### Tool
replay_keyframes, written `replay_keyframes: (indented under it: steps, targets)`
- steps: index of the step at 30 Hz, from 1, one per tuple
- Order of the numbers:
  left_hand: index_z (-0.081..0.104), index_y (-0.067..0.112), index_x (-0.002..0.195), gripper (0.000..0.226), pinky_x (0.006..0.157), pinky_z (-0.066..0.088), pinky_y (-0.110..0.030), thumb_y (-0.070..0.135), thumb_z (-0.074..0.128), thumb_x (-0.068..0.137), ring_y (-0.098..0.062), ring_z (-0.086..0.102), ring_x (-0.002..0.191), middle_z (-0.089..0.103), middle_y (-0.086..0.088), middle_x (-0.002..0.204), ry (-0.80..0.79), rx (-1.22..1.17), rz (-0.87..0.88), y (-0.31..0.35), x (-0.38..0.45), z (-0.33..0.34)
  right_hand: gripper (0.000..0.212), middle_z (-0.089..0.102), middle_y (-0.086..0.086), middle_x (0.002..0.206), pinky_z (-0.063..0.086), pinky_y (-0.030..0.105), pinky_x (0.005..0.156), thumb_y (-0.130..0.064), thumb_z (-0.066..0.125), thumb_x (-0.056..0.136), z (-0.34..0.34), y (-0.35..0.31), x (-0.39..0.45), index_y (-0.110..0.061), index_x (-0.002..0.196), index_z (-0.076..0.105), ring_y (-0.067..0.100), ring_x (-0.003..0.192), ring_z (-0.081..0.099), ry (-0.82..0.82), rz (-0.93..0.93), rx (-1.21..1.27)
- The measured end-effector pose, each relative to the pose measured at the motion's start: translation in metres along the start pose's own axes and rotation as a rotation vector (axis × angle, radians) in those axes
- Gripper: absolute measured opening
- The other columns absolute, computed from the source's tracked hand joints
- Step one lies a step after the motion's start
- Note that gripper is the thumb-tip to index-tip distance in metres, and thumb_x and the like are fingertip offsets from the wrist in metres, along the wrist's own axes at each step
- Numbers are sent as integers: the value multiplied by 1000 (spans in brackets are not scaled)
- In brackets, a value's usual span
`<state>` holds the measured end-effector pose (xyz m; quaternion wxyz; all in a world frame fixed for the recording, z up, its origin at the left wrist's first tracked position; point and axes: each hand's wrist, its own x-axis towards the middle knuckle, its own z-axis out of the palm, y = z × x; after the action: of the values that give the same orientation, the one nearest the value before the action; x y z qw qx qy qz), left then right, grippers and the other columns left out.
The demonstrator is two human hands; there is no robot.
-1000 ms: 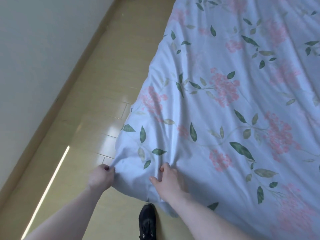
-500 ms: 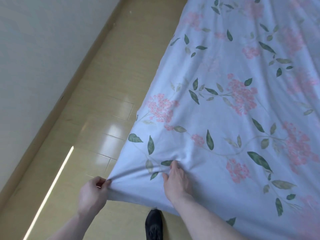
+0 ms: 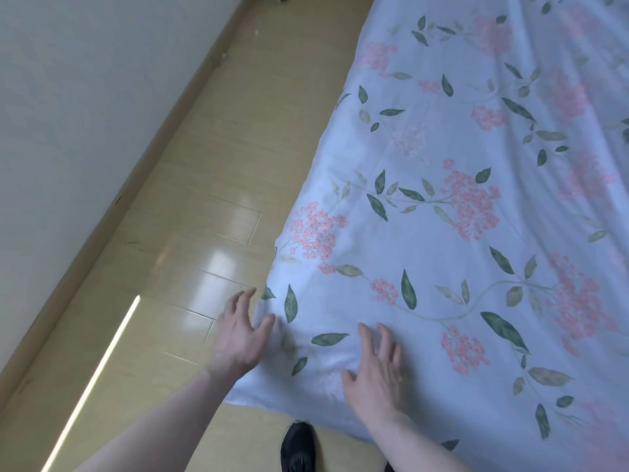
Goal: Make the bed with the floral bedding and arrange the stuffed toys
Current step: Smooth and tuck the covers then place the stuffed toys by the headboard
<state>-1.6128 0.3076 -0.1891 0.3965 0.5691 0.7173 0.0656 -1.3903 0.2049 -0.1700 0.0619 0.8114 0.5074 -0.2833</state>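
I judge the spreading step nearly done: the floral duvet cover [image 3: 442, 233] lies mostly flat over the bed, its near corner overhanging the wood floor [image 3: 204, 199]; no stuffed toys in view, so arranging remains. Left hand [image 3: 238, 335] and right hand [image 3: 377, 373] are both spread, fingers straight, gripping nothing, at that corner.

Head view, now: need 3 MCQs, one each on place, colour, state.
1. Where is the black shoe?
A. On the wooden floor below the duvet corner
B. On the duvet
C. Against the wall

2. What colour are the flowers on the floral duvet?
A. Yellow
B. Pink
C. Purple

3. How is the left hand?
A. Clenched on fabric
B. Fingers spread, gripping nothing
C. Out of view

Answers: 1 A, it stands on the planks under the corner; 2 B, pink clusters with green leaves; 3 B, its fingers are splayed at the duvet's edge.
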Motion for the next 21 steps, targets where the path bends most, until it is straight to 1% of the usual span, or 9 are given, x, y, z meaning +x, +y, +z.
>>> replay_keyframes:
  steps: [2,4,7,8,11,12,14,16,21]
  targets:
    - [21,27,160,81,122,23,-41,52,59,93,-24,26,149,26,0,162,-157,4,-29,15,-8,17,106,-12,12,164,28,41,121,-51,65,86,7,9,-9,-34,159,-10,37,151,5,-201,82,-73]
    - [9,20,162,91,121,23,-42,55,59,93,-28,23,151,21,-5,165,-288,84,-126,17,-22,29,112,-28,17,161,17,45,125,-46,63,89,10,15,-18,-33,155,-27,44,152,-3,-370,140,-80]
    - [10,9,158,94,116,29,-38,59,55,92,-29,28,147,27,-9,160,-485,366,-266,8,-44,25,112,-38,11,160,28,45,121,-28,59,86,4,22,-20,-42,153,-29,42,154,9,-583,261,74]
    - [17,10,155,88,112,32,-36,58,54,91,-27,32,144,32,-6,156,-549,428,-267,3,-51,19,113,-32,10,162,35,43,117,-31,61,83,3,22,-21,-44,153,-26,38,153,18,-646,283,119]
    - [38,18,149,76,101,39,-32,54,51,83,-24,44,137,44,-1,150,-573,499,-281,5,-71,-24,113,22,5,165,56,36,95,-46,69,71,-26,19,-24,-36,161,2,26,127,58,-810,266,250]
    - [38,19,150,73,102,39,-31,51,52,86,-23,43,139,42,-1,153,-540,458,-304,-1,-77,-30,106,31,0,162,58,34,89,-47,68,73,-28,18,-26,-34,162,10,24,120,62,-828,235,237]
    - [38,21,151,64,104,41,-29,44,55,93,-20,47,137,37,0,157,-478,432,-290,10,-93,-67,90,35,-3,160,54,32,92,-40,61,83,-64,9,-37,-33,161,18,22,124,59,-793,160,184]
    - [45,24,146,57,94,46,-28,42,56,93,-17,58,122,42,3,153,-419,457,-250,29,-109,-102,77,41,-2,155,50,32,97,-33,53,88,-103,-1,-48,-28,159,24,24,130,55,-699,89,152]
    - [53,24,140,53,84,50,-28,34,58,88,-15,61,108,45,5,148,-298,347,-146,89,-151,-174,72,37,0,157,44,31,102,-21,50,92,-193,-41,-82,-27,159,23,23,139,45,-543,28,193]
